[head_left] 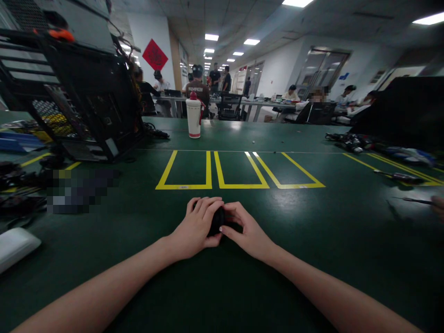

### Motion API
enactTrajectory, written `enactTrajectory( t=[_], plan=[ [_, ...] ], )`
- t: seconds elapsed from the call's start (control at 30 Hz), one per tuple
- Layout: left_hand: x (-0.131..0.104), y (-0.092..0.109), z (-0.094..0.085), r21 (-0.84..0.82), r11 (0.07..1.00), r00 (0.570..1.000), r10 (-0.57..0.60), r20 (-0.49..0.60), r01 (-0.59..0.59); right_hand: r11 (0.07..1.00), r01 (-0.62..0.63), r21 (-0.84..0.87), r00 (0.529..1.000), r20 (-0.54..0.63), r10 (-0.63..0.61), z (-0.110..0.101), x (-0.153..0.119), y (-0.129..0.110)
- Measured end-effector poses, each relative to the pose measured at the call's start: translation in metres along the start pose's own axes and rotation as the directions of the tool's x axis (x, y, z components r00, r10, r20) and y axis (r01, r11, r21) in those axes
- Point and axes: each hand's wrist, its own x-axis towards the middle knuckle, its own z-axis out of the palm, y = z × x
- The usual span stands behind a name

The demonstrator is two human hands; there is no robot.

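Observation:
A round black object is between my two hands, low over the green tabletop or resting on it; I cannot tell which. It looks like a lens or a cap, but its kind is not clear. My left hand wraps over its left side and hides much of it. From the right, the thumb and fingers of my right hand pinch its rim. Beyond my hands, yellow tape marks out three frames on the table.
An opened black computer case stands at the left, near dark cables. A white cup with a red top is farther back. At right lie a dark tool and another person's hand with a thin tool. A white object sits at the left edge.

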Motion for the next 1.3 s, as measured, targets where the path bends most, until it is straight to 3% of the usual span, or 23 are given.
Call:
enactTrajectory(
  t=[0.4, 0.7, 0.93, 1.3],
  plan=[
    [-0.0002, -0.0005, 0.0002, -0.025, 1.000, 1.000, -0.003, -0.001, 0.003, 1.000, -0.012, -0.016, 1.000, -0.021, 0.011, 0.0010, 0.0000, -0.0010],
    [-0.0004, 0.0003, -0.0031, -0.025, 1.000, 1.000, -0.005, 0.022, 0.006, 0.996, 0.061, -0.070, 0.997, -0.036, -0.063, -0.0008, -0.0037, -0.0025],
    [0.0001, -0.0009, 0.0009, -0.026, 1.000, 1.000, -0.006, 0.001, 0.006, 0.998, 0.004, -0.055, 0.999, -0.051, -0.007, 0.0004, -0.0013, -0.0026],
    [-0.0006, -0.0007, 0.0010, -0.023, 1.000, 1.000, 0.000, 0.005, 0.000, 0.998, 0.029, -0.053, 0.999, -0.035, -0.031, 0.0006, -0.0019, -0.0013]
  ],
)
